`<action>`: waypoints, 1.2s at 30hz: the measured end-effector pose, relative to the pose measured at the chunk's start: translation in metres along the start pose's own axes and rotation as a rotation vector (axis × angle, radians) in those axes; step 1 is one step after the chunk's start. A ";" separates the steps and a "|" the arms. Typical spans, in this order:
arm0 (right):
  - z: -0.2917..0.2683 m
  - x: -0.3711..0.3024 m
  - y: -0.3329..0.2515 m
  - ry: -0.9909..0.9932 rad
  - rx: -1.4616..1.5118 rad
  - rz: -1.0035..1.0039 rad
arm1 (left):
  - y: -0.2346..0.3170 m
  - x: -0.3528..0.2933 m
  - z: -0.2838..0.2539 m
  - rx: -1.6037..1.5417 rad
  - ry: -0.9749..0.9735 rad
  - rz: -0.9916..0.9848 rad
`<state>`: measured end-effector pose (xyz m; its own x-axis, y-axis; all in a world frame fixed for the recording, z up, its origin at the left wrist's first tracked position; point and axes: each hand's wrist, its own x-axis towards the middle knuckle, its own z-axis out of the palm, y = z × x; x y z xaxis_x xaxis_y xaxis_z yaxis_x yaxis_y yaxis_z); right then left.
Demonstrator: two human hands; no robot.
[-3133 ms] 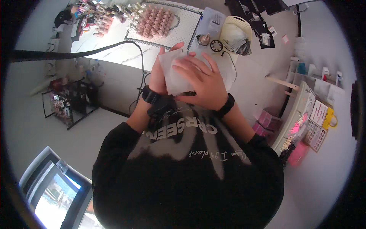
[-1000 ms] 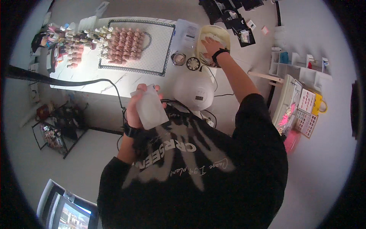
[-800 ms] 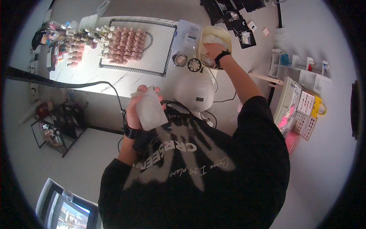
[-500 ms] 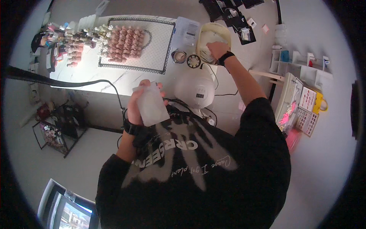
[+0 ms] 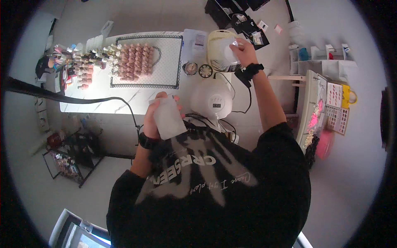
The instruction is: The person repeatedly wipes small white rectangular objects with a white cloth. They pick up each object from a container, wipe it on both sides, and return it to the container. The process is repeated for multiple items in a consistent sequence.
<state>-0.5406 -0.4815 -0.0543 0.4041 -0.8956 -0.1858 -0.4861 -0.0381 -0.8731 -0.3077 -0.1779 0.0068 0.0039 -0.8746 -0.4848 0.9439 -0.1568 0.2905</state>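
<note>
Near my chest, my left hand is closed around a whitish, flat translucent packet, its fingers wrapped over the far edge. My right hand reaches out to the far right of the table, over an oval cream basket. Its thumb and fingers pinch a translucent white packet with a shiny upper corner. Part of the basket's contents lies hidden under that packet. Just left of the basket are a round clear container and a dark-rimmed round case.
A rounded white lamp with a small display stands between me and the basket, cables around it. Rows of pink-capped bottles cover a dotted mat at left. Black boxes lie beyond the basket; a white drawer cabinet stands right.
My right hand has risen from inside the basket with a translucent packet in its fingers. My left hand keeps its packet near my chest. The whole view has shifted slightly.
</note>
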 end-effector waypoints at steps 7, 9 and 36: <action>0.023 -0.078 -0.095 -0.136 0.475 -0.128 | 0.017 -0.024 0.001 0.006 -0.085 0.021; 0.048 -0.103 -0.131 -0.077 0.313 -0.522 | 0.026 -0.036 -0.007 -0.032 -0.138 0.037; 0.280 -0.287 -0.248 -0.340 -0.285 -0.949 | 0.106 -0.184 -0.094 0.009 -0.224 0.404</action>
<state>-0.3188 -0.0909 0.0890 0.8902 -0.2729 0.3647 -0.0018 -0.8028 -0.5962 -0.1773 0.0099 0.0490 0.2983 -0.9439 -0.1417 0.8786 0.2136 0.4270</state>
